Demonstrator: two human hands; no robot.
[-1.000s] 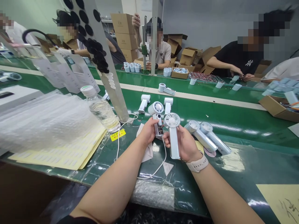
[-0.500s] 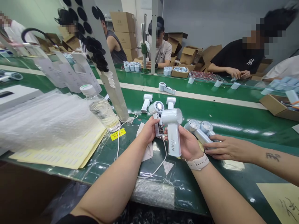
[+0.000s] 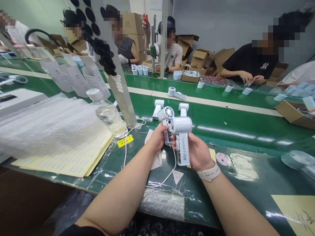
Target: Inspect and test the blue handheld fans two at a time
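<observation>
My right hand (image 3: 199, 153) is closed round the handle of a pale blue hand-held fan (image 3: 182, 141) with "Speed FAN" printed on its side, held upright over the green table. My left hand (image 3: 157, 137) grips a second hand-held fan (image 3: 166, 122), whose round grille faces me; a white cable (image 3: 169, 170) hangs from it down to the table. The two fans touch side by side. A white watch sits on my right wrist.
A water bottle (image 3: 108, 114) stands left of my hands beside stacked bubble bags (image 3: 46, 127) on yellow sheets. Two white fans (image 3: 183, 109) lie on the green belt (image 3: 233, 121) behind. A blurred fan (image 3: 299, 160) is at the far right. Several people work across the belt among cardboard boxes.
The fan in my right hand has turned from grille-on to side-on, showing its lettering. Another person's hand reached in from the right, and the two fans lying there are gone.
</observation>
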